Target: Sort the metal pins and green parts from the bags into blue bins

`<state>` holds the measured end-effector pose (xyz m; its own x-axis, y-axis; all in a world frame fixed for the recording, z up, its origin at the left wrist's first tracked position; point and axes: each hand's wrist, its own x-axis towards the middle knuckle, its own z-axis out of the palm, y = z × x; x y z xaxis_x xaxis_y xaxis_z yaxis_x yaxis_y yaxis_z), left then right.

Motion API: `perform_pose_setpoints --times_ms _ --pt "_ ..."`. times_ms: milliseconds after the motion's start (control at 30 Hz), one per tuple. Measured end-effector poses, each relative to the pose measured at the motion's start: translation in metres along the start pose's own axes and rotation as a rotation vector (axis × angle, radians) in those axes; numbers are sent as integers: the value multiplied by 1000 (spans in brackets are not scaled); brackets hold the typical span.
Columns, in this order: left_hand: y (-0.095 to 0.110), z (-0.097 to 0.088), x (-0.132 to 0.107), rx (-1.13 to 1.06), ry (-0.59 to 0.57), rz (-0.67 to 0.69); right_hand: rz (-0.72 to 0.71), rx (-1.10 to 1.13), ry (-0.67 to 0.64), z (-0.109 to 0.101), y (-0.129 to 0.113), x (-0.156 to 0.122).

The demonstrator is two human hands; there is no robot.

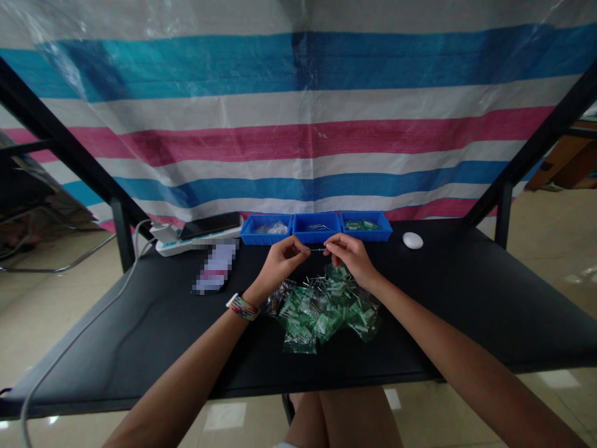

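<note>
Between my two hands runs a thin metal rod (317, 250), held level just in front of the blue bins. My left hand (283, 258) pinches its left end between thumb and fingertips. At the right end, the thumb and forefinger of my right hand (351, 254) are closed on it. Its exact kind is too small to make out. Below the hands lies a pile of small green and clear plastic packets (321, 311) with thin metal pieces inside. Several loose metal pins (316, 283) rest on top of the pile.
Three blue bins stand in a row: clear bits in the left bin (247, 236), metal rods in the middle bin (298, 235), green packets in the right bin (385, 234). A white mouse (413, 241) sits right. Left are a power strip (170, 249), dark phone (209, 225) and lit phone (218, 267).
</note>
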<state>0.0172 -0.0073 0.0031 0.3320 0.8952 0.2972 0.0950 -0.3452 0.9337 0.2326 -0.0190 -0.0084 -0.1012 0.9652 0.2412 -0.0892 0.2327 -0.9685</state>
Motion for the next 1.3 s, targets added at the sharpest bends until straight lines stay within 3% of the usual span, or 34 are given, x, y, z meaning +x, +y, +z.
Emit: perform_pose_setpoints --times_ms 367,467,600,700,833,967,1133,1300 --pt "1 3 0 27 3 6 13 -19 12 0 0 1" --pt "-2 2 0 122 -35 -3 -54 -48 95 -1 1 4" --pt "-3 2 -4 424 -224 -8 -161 -67 294 -5 2 10" --pt "2 3 -7 645 -304 70 -213 -98 376 -8 5 16" --pt "5 5 -9 727 -336 162 -215 -262 444 -14 13 25" --pt "3 4 -7 750 -339 189 -240 -435 418 -21 21 30" --pt "3 4 -6 722 -328 163 -251 -449 403 -23 17 22" --pt "4 3 -5 617 -240 185 -214 -413 176 -13 6 11"
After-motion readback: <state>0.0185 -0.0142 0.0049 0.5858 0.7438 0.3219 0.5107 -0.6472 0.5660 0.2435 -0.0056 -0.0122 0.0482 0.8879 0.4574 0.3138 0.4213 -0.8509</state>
